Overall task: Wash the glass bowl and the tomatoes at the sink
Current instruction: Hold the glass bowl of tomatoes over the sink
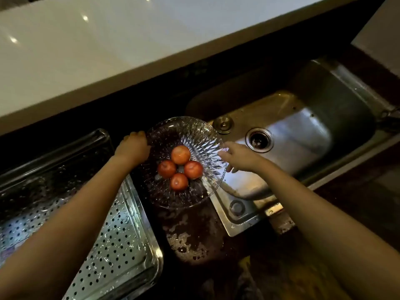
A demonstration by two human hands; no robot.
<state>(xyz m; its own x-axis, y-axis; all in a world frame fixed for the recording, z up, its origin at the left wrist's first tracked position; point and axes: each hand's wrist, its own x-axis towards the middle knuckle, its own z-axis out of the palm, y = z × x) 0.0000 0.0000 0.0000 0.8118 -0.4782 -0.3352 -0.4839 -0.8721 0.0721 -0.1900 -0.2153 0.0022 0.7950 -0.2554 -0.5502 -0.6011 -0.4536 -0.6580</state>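
Note:
A cut-glass bowl (194,135) sits over the dark counter at the sink's left edge, its right side reaching over the basin. Several red tomatoes (180,154) lie clustered at its bottom. My left hand (133,146) grips the bowl's left rim. My right hand (238,156) holds the right rim, with fingers curled under the edge. The steel sink (313,118) lies to the right, with its drain (259,140) uncovered.
A perforated steel draining tray (121,230) lies on the left, wet with drops. A round metal plug (223,124) rests in the sink by the bowl. White countertop (108,44) runs along the back. The dark counter (194,234) in front is wet and patchy.

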